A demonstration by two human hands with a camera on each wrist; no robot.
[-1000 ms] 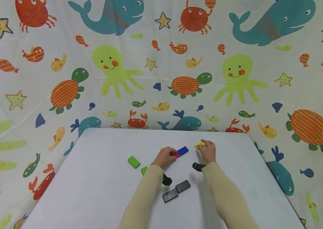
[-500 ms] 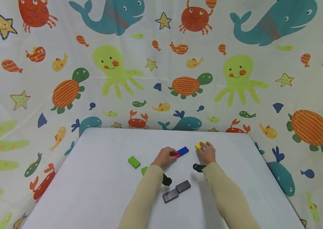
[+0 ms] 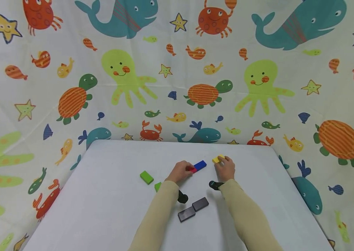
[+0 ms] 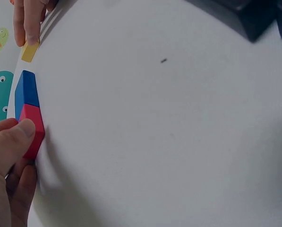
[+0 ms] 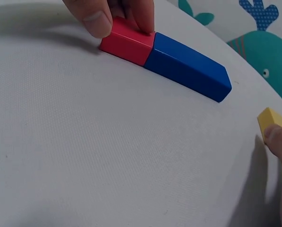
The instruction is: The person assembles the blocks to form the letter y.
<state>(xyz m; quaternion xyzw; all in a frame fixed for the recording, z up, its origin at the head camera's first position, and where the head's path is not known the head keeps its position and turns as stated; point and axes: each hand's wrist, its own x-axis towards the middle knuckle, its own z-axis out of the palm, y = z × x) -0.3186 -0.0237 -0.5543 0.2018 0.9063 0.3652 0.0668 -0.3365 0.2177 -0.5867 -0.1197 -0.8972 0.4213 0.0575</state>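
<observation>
My left hand [image 3: 181, 171] pinches a red block [image 5: 126, 45] between thumb and fingers. End to end against the red one lies a blue block [image 5: 188, 67], both flat on the white table. To the right, my right hand [image 3: 226, 169] grips a yellow block [image 3: 216, 160], partly covered by the fingers. In the right wrist view the thumb [image 5: 277, 137] presses on the yellow block's near side. A gap separates the yellow block from the far end of the blue one.
Two green blocks lie left of my left arm, one whole [image 3: 146, 177], one partly behind the sleeve [image 3: 157, 187]. Two dark grey blocks [image 3: 186, 214] meet near their ends, between the forearms. Beyond the white table's back edge [image 3: 177, 142] hangs a sea-animal cloth [image 3: 177, 62].
My right hand has shifted slightly left and toward me with the yellow block, which now sits a little nearer the blue one. The left hand and the red block keep their place.
</observation>
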